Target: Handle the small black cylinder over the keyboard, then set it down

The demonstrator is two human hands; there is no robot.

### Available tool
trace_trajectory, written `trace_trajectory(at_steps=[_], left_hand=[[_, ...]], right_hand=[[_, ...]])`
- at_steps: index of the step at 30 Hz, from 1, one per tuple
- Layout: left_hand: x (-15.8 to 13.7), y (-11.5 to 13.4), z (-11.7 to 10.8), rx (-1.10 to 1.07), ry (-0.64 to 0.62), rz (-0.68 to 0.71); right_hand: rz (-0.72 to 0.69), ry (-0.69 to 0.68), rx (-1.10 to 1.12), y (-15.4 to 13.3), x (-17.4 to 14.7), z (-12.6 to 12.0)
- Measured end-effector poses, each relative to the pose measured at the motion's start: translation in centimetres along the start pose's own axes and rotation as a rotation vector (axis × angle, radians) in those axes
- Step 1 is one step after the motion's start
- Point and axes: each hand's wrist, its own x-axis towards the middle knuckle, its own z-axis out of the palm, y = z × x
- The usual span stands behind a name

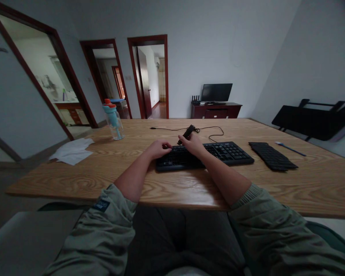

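A black keyboard (227,151) lies on the wooden table in front of me. My left hand (160,148) is at its left end, fingers curled over the upper left edge and thumb at the keys. My right hand (192,144) is above the middle keys, closed around a stubby black handheld tool (189,131), which is tilted with its upper end toward the far right. The tool's lower end points down at the keys, and its exact kind does not show. The keyboard's cable (218,128) runs loosely behind it.
Black overlapping flat pieces (271,156) lie right of the keyboard, beside a blue-handled brush (290,148). At the left are white tissues (73,150) and a clear bottle with an orange lid (113,120). The wooden table's (103,180) front edge crosses beneath my forearms.
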Motion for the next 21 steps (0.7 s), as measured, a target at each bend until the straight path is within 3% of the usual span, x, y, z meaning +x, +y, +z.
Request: trace_trajectory(at_steps=[10,21], left_hand=[[0.2,0.2,0.43,0.205,-0.004,0.104],[0.24,0.15,0.5,0.179,0.003,0.167]], right_hand=[[-0.026,-0.029,0.002,0.25,-0.09,-0.21],[-0.012,-0.087,-0.062,0.43,0.16,0.11]])
